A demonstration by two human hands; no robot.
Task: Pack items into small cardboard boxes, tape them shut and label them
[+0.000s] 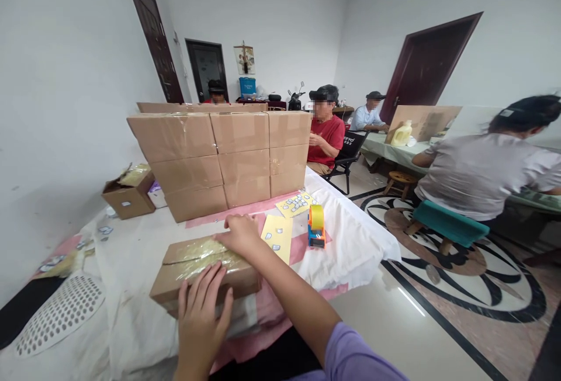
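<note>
A flat brown cardboard box (193, 267) with clear tape over its top seam lies on the white cloth in front of me. My left hand (202, 314) rests on its near edge, fingers spread flat. My right hand (240, 234) presses on the box's far right corner, fingers curled down over the edge. An orange and blue tape dispenser (316, 227) stands to the right, beside yellow sticker sheets (277, 235).
A wall of stacked sealed boxes (219, 159) stands behind. An open carton (129, 194) sits at the left, a white perforated fan (59, 314) at the near left. Several people sit at tables (385, 146) on the right. The table (350, 241) ends at the right, over patterned floor.
</note>
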